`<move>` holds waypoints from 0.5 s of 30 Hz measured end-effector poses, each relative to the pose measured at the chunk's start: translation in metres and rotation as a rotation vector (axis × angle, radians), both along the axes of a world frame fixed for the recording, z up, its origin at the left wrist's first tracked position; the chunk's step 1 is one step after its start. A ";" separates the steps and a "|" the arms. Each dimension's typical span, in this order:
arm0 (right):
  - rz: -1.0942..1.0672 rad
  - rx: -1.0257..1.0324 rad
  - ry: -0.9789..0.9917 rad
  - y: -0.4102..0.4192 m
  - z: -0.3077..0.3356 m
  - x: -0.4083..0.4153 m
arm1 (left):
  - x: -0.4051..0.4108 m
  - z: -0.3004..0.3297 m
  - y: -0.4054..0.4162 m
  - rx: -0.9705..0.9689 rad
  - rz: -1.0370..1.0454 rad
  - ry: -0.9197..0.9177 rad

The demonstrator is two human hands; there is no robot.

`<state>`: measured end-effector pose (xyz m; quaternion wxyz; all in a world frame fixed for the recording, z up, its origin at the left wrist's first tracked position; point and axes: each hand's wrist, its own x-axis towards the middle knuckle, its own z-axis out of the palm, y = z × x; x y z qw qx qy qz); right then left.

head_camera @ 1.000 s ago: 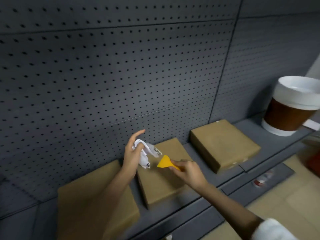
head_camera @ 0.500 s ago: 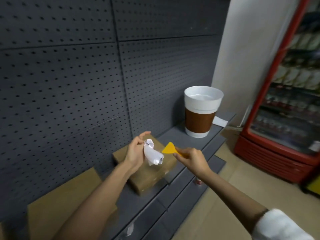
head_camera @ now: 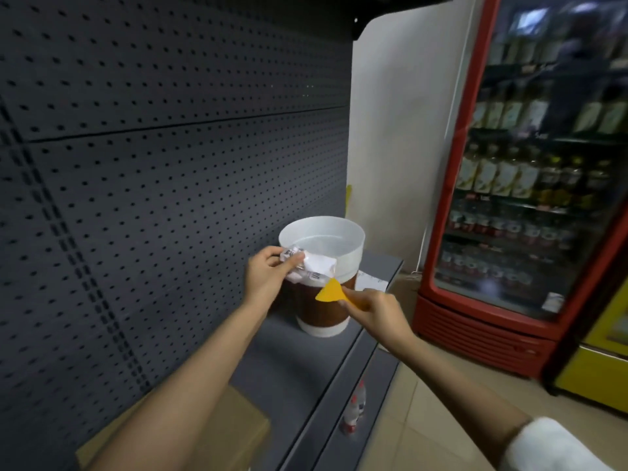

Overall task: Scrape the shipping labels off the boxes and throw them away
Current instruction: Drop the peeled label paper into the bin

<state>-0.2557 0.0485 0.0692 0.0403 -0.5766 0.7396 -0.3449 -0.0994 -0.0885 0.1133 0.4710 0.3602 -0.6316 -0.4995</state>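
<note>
Now that the left hand point(head_camera: 268, 275) has swung from the boxes, its crumpled white shipping label point(head_camera: 314, 266) sits clutched over the near rim of the cup-shaped white and brown bin point(head_camera: 323, 283) at the grey shelf's point(head_camera: 289, 351) far end. Right hand point(head_camera: 375, 309) grips the orange plastic scraper point(head_camera: 331, 292) just beside it; one drop should bin this label.

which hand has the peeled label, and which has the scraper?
The left hand pinches the crumpled white label at the rim of the cup-shaped bin. The right hand grips the yellow scraper just below it.
</note>
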 end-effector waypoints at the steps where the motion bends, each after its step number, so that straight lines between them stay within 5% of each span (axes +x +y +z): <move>1: -0.005 -0.005 0.001 -0.012 0.004 -0.013 | -0.015 0.005 -0.018 -0.005 0.027 0.002; 8: -0.062 -0.043 0.037 -0.089 0.020 -0.093 | -0.106 0.028 -0.107 -0.060 0.097 -0.105; 15: -0.069 -0.076 -0.020 -0.116 0.017 -0.134 | -0.145 0.010 -0.138 -0.145 0.126 -0.434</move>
